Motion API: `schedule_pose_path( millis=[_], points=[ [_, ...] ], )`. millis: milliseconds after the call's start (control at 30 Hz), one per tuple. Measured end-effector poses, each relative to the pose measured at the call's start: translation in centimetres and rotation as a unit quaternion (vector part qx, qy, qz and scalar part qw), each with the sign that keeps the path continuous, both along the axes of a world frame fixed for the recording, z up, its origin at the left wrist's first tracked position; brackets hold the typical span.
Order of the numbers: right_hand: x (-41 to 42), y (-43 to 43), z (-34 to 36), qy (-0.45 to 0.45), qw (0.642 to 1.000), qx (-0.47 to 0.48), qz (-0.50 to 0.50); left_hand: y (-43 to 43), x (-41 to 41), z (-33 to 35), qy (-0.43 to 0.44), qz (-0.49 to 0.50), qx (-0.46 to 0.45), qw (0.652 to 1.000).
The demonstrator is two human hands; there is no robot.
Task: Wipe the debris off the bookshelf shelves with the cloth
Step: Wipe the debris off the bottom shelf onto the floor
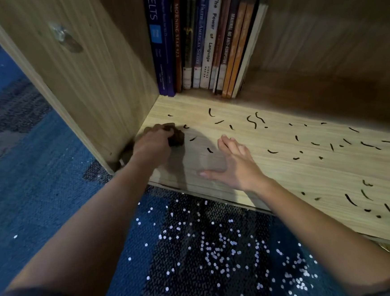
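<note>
A light wooden shelf board (285,178) of the bookshelf runs from the left side panel to the right edge of view. Several thin dark strands of debris (254,119) lie scattered over it, thicker toward the right. My left hand (152,143) grips a bunched dark brown cloth (175,136) in the shelf's near left corner, pressed onto the board. My right hand (233,162) lies flat on the shelf with fingers straight, a little right of the cloth, holding nothing.
A row of upright books (206,39) stands at the back left of the shelf. The wooden side panel (85,70) rises at the left. Below the shelf's front edge is blue carpet (52,182) strewn with several small white flecks (220,246).
</note>
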State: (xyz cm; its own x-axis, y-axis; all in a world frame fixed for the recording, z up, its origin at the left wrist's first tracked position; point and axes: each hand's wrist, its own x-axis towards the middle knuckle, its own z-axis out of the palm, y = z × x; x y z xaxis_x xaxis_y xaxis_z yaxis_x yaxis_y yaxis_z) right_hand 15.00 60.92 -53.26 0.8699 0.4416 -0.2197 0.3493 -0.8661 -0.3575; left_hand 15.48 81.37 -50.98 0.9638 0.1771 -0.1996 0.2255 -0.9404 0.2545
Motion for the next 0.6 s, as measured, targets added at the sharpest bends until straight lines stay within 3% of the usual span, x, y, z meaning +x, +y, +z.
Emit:
schedule_pose_path(
  millis=[233, 467, 600],
  points=[
    [0.2, 0.0, -0.1, 0.004, 1.000, -0.001, -0.002, -2.3, -5.1, -0.9, -0.033, -0.105, 0.031, 0.993],
    [0.2, 0.0, -0.1, 0.003, 1.000, -0.007, -0.001, -3.1, -0.4, -0.2, -0.023, -0.174, 0.064, 0.982],
    [0.2, -0.2, -0.1, 0.012, 1.000, -0.003, 0.004, -0.8, -3.3, -0.7, -0.012, -0.203, 0.041, 0.978]
  ],
)
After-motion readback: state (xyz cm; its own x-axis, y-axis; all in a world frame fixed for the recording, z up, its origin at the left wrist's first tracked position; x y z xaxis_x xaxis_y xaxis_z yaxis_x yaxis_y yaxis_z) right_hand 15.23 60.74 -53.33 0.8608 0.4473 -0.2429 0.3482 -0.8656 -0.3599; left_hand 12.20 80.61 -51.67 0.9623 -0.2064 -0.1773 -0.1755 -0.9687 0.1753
